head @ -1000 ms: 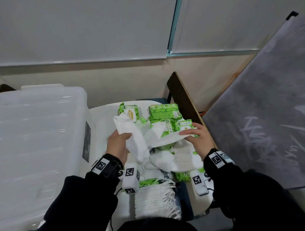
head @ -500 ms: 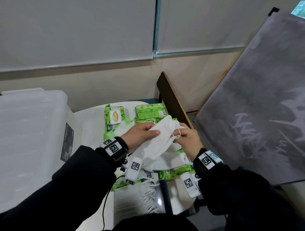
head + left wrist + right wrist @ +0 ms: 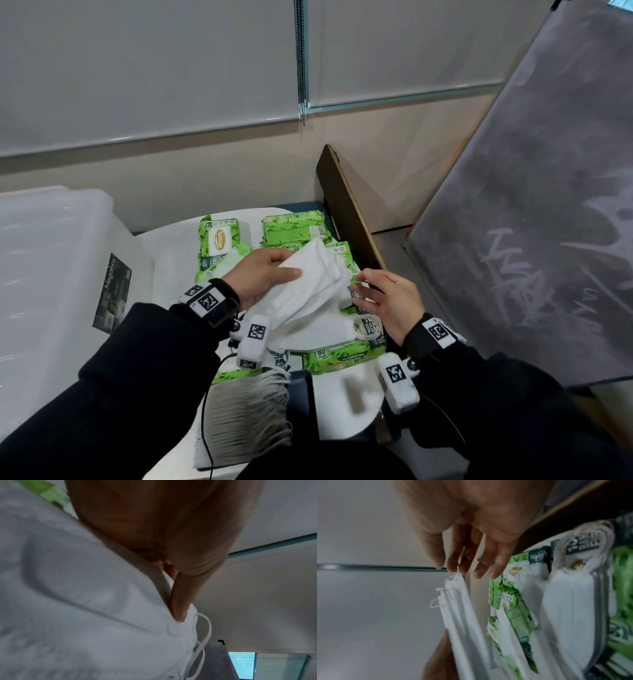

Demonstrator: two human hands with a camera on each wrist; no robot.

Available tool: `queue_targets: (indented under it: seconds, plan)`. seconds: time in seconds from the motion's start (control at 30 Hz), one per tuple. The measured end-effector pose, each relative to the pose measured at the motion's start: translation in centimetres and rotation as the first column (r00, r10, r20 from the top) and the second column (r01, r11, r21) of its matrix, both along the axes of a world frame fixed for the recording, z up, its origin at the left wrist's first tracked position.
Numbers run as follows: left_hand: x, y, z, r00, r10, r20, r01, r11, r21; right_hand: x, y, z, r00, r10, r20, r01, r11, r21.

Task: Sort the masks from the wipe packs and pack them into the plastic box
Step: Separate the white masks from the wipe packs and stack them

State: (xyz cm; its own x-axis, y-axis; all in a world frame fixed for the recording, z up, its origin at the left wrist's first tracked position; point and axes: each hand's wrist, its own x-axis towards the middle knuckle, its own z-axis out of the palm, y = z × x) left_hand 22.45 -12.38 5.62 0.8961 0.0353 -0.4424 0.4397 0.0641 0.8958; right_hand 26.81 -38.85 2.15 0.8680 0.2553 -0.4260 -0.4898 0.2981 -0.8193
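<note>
**A:** so where are the masks rn?

**B:** the left hand grips a bunch of white masks — thumb on top, fingers curled under — held up over the green wipe packs on the white table.

**A:** and the other hand?

**B:** the right hand is just beside the bunch, fingers loosely spread, fingertips right at the masks' corner — can't tell if they touch. The plastic box sits off to the left.
</note>
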Motion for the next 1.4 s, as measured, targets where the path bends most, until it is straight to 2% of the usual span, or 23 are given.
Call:
queue_targets:
  seconds: [0.07, 0.2, 0.27, 0.3, 0.33, 0.4, 0.43, 0.47, 0.57, 0.63, 0.67, 0.73, 0.87, 1.0, 1.1, 1.2, 1.3, 1.4]
  plan:
    - [-0.4, -0.4, -0.7, 1.000, -0.026, -0.011, 0.026, 0.999, 0.026, 0.8, -0.2, -0.3, 0.993, -0.038, -0.112, 0.045, 0.997, 0.060]
    - [-1.3, -0.6, -2.0, 0.997, -0.065, -0.034, 0.069, 0.984, 0.165, 2.3, -0.8, -0.3, 0.984, -0.047, -0.173, 0.066, 0.992, 0.103]
    - [-1.6, -0.7, -2.3, 0.997, -0.064, -0.046, 0.072, 0.975, 0.211, 2.8, -1.0, -0.1, 0.993, 0.049, -0.105, -0.047, 0.999, 0.017]
    - [-1.7, -0.8, -2.3, 0.996, -0.074, -0.044, 0.083, 0.968, 0.236, 3.1, -0.9, -0.2, 0.990, 0.140, -0.008, -0.140, 0.983, -0.122]
    - [-1.7, -1.0, -2.2, 0.994, -0.096, -0.042, 0.104, 0.959, 0.265, 3.3, -0.8, -0.2, 0.960, 0.254, 0.119, -0.212, 0.935, -0.284]
    - [-1.8, -1.5, -2.2, 0.986, -0.159, -0.044, 0.165, 0.934, 0.317, 3.5, -0.1, -0.4, 0.821, 0.492, 0.289, -0.291, 0.798, -0.528]
    - [-1.7, -1.9, -2.3, 0.979, -0.197, -0.053, 0.203, 0.918, 0.340, 3.5, 0.3, -0.5, 0.765, 0.573, 0.294, -0.333, 0.743, -0.581]
    - [-1.7, -2.2, -2.3, 0.968, -0.242, -0.067, 0.249, 0.892, 0.378, 3.5, 0.7, -0.5, 0.742, 0.621, 0.253, -0.396, 0.710, -0.583]
    - [-1.6, -2.8, -2.9, 0.931, -0.353, -0.094, 0.345, 0.764, 0.546, 2.9, 1.7, -1.1, 0.658, 0.746, 0.103, -0.559, 0.575, -0.597]
    - [-2.0, -3.0, -3.3, 0.932, -0.353, -0.085, 0.331, 0.729, 0.599, 2.6, 1.6, -1.9, 0.602, 0.796, 0.070, -0.547, 0.474, -0.690]
    - [-2.2, -3.0, -3.5, 0.936, -0.344, -0.075, 0.315, 0.725, 0.613, 2.6, 1.4, -2.2, 0.603, 0.795, 0.061, -0.531, 0.458, -0.713]
    - [-2.9, -2.6, -4.0, 0.944, -0.323, -0.067, 0.287, 0.704, 0.649, 2.9, 0.7, -2.4, 0.665, 0.747, 0.012, -0.542, 0.494, -0.680]
    - [-3.9, -0.9, -4.9, 0.956, -0.274, -0.104, 0.267, 0.670, 0.693, 4.2, -1.4, -1.3, 0.789, 0.599, -0.135, -0.584, 0.665, -0.465]
    - [-4.4, 0.7, -5.0, 0.981, -0.165, -0.097, 0.190, 0.780, 0.597, 5.5, -3.5, -0.9, 0.898, 0.412, -0.154, -0.440, 0.825, -0.354]
    - [-4.9, 2.2, -5.1, 0.992, -0.076, -0.103, 0.113, 0.898, 0.426, 6.1, -5.0, -1.1, 0.948, 0.231, -0.218, -0.283, 0.926, -0.251]
    - [-5.4, 3.5, -5.5, 0.992, -0.015, -0.125, 0.056, 0.943, 0.328, 6.2, -6.3, -1.3, 0.932, 0.206, -0.297, -0.265, 0.948, -0.174]
    - [-5.8, 4.5, -6.2, 0.989, -0.007, -0.150, 0.036, 0.981, 0.193, 6.2, -6.7, -1.5, 0.930, 0.211, -0.301, -0.276, 0.941, -0.193]
    - [-5.7, 4.7, -6.7, 0.979, 0.130, -0.157, -0.116, 0.989, 0.090, 6.0, -6.6, -1.5, 0.928, 0.230, -0.294, -0.304, 0.921, -0.241]
